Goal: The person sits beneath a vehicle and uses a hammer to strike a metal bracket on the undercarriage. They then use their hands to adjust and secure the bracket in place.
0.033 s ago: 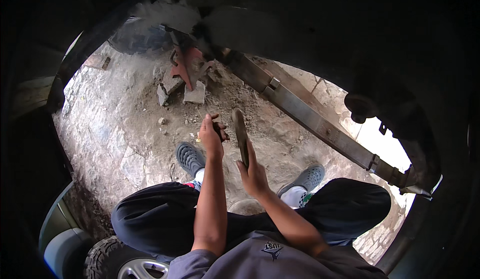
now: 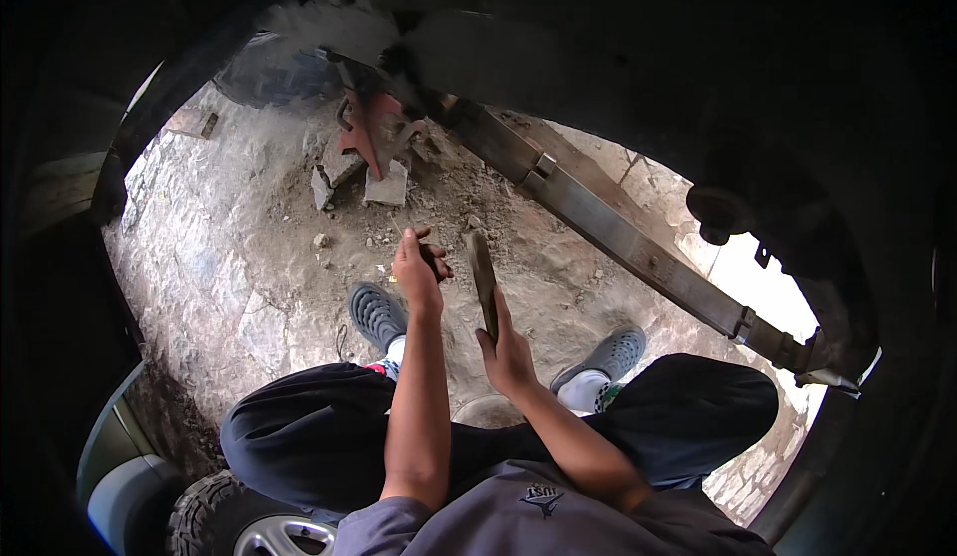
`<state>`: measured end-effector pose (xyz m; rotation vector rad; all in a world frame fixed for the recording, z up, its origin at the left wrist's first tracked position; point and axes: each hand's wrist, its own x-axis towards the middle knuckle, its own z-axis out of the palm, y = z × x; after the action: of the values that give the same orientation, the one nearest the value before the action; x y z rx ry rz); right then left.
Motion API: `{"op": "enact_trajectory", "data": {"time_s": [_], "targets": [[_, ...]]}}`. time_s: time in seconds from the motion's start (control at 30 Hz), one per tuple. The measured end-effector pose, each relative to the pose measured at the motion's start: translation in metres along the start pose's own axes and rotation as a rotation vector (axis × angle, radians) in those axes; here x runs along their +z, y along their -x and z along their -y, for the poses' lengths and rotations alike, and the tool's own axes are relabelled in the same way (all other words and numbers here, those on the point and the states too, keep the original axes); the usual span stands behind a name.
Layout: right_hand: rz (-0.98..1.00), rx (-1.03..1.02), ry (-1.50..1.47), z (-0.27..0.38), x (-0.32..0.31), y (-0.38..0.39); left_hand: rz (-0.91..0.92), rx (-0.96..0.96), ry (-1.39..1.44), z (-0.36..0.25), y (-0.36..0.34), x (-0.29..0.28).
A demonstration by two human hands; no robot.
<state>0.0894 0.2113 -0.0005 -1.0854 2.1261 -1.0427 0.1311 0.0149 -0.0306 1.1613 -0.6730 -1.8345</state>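
Observation:
My left hand (image 2: pixel 417 275) is closed, fingers curled, around a dark object (image 2: pixel 433 260). A thin, pale, wire-like shaft (image 2: pixel 396 223) sticks out past the thumb; whether it belongs to that object I cannot tell. In my right hand (image 2: pixel 510 359) is a long, flat, brownish-grey piece (image 2: pixel 481 279), gripped at its lower end and seen nearly edge-on. It points away from me, its far end beside my left fingers with a small gap between. Both hands are above the ground between my knees.
Dark vehicle bodywork (image 2: pixel 638 37) arches overhead. A metal bar (image 2: pixel 628 242) runs diagonally on the right. Ahead, a red metal stand (image 2: pixel 369 137) is among broken blocks (image 2: pixel 386 185) on rough, dusty ground (image 2: pixel 214 257). A tyre (image 2: pixel 204 516) lies at my lower left.
The far end of the flat piece has dipped slightly toward me as my right hand tilts it. My left hand stays nearly in place, still closed.

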Motion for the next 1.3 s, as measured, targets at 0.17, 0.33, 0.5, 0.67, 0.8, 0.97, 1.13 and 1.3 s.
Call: {"op": "enact_trajectory", "data": {"time_s": [0.17, 0.33, 0.5, 0.67, 0.8, 0.97, 1.13, 1.3], "targets": [[0.135, 0.307, 0.228, -0.06, 0.003, -0.008, -0.075, -0.044, -0.07, 0.006, -0.011, -0.002], [-0.032, 0.103, 0.667, -0.075, 0.008, 0.0, 0.136, -0.143, -0.129, 0.021, -0.007, 0.001], [-0.138, 0.027, 0.158, -0.054, 0.016, -0.013, 0.321, -0.154, -0.073, 0.053, 0.01, 0.015], [-0.239, -0.025, -0.089, -0.044, -0.007, -0.036, 0.475, -0.177, -0.259, 0.059, 0.031, 0.033], [-0.297, 0.153, -0.209, -0.037, -0.025, -0.045, 0.54, -0.293, -0.258, 0.066, 0.045, 0.045], [-0.328, 0.222, -0.533, -0.059, -0.012, -0.046, 0.649, -0.097, -0.442, 0.092, 0.044, 0.034], [-0.234, 0.052, -0.501, -0.04, -0.052, -0.057, 0.867, -0.451, 0.015, 0.036, 0.059, 0.055], [-0.168, 0.066, -0.608, -0.026, -0.099, -0.089, 0.76, -0.023, -0.231, 0.016, 0.06, 0.083]]}}
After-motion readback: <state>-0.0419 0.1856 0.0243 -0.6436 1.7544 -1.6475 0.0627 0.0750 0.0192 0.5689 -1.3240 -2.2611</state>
